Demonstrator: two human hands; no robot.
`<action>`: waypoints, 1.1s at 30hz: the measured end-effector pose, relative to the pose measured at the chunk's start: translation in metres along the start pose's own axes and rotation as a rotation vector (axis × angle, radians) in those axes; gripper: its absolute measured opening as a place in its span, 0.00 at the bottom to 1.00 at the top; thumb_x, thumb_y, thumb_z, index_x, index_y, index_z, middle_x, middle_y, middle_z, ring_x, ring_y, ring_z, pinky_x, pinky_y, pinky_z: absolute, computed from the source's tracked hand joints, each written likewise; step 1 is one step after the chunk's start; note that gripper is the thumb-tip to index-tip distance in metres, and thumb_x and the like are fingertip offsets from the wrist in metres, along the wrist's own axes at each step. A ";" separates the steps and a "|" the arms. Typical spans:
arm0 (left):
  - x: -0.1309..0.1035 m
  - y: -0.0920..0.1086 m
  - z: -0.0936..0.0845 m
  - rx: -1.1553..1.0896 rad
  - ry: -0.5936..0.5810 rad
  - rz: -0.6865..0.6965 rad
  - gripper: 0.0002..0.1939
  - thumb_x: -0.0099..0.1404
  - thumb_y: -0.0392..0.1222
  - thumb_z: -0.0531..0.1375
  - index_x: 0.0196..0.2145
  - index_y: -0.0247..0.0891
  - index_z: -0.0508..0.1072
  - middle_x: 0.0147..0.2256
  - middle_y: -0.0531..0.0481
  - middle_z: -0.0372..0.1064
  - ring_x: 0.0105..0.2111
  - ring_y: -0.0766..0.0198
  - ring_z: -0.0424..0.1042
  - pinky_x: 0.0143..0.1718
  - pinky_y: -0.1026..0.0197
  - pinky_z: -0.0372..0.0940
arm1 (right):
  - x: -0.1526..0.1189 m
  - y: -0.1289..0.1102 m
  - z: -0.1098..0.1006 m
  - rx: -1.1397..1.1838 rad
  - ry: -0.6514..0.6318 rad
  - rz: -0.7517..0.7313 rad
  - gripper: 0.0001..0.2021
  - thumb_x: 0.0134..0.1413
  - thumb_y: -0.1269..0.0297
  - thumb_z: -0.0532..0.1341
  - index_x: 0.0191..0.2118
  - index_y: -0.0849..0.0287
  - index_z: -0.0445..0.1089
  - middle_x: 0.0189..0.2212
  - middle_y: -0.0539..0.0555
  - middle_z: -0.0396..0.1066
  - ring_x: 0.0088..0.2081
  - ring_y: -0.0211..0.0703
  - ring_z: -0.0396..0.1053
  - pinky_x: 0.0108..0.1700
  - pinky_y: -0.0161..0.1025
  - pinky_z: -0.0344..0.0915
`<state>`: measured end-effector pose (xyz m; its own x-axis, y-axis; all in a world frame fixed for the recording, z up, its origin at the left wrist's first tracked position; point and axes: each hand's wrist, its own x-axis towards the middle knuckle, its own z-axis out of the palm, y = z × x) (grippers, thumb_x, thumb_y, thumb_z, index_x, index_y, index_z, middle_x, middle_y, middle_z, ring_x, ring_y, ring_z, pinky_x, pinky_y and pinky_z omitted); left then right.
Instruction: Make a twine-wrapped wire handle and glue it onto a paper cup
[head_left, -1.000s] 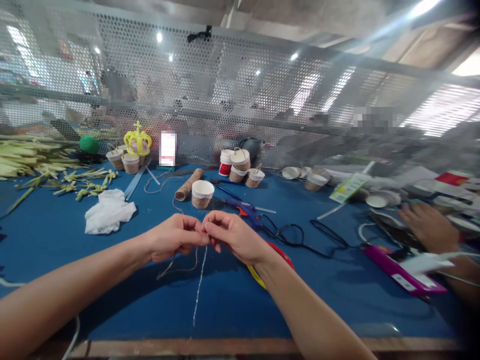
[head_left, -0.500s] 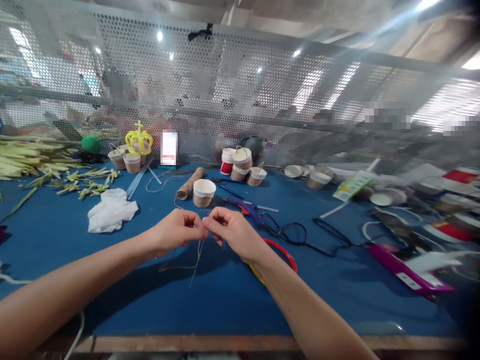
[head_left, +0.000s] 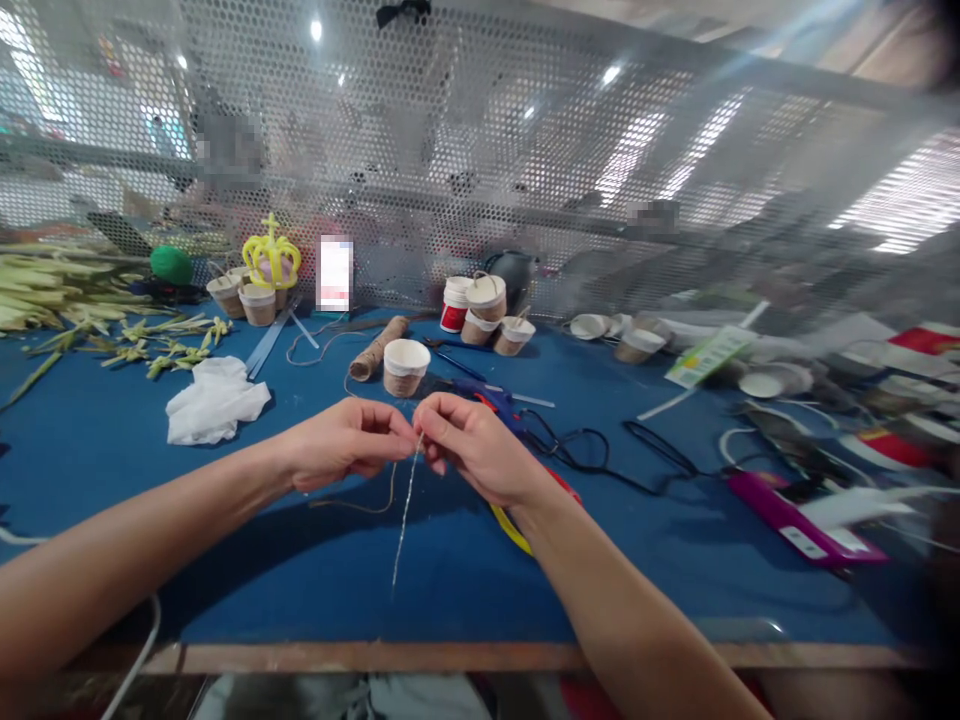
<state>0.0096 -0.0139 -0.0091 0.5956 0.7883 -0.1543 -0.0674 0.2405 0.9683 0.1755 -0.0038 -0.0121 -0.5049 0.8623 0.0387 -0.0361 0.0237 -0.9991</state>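
My left hand (head_left: 360, 440) and my right hand (head_left: 469, 440) meet fingertip to fingertip above the blue table. The right fingers pinch the top of a thin twisted cord (head_left: 406, 515) that hangs down between the hands. From the left fingertips a brown string (head_left: 391, 490) curves down and away to the left; its upper end is hidden by the fingers. Just beyond the hands stands a small twine-wrapped cup (head_left: 406, 368) with a white rim. A roll of brown twine (head_left: 379, 348) lies beside it.
A glue gun (head_left: 495, 402) with a black cord lies behind my right hand, and yellow-red scissor handles (head_left: 511, 530) are under the wrist. White cloth (head_left: 216, 400) lies left; a purple power strip (head_left: 802, 520) sits right. Perforated metal panel (head_left: 420, 130) at the back.
The hanging strands between my hands now show as one straight twisted cord, with the brown string apart to the left. The whole view has shifted slightly, so the table sits higher.
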 end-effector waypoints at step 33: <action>-0.001 -0.002 0.005 -0.041 0.034 -0.034 0.10 0.49 0.38 0.61 0.21 0.33 0.62 0.15 0.60 0.53 0.13 0.80 0.44 0.16 0.67 0.35 | 0.000 0.003 0.002 0.013 -0.044 -0.006 0.10 0.49 0.59 0.59 0.26 0.61 0.63 0.20 0.46 0.61 0.21 0.29 0.59 0.21 0.27 0.57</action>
<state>0.0127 -0.0177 -0.0096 0.5704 0.7980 -0.1945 -0.0810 0.2903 0.9535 0.1737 -0.0045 -0.0147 -0.5423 0.8389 0.0459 -0.0501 0.0223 -0.9985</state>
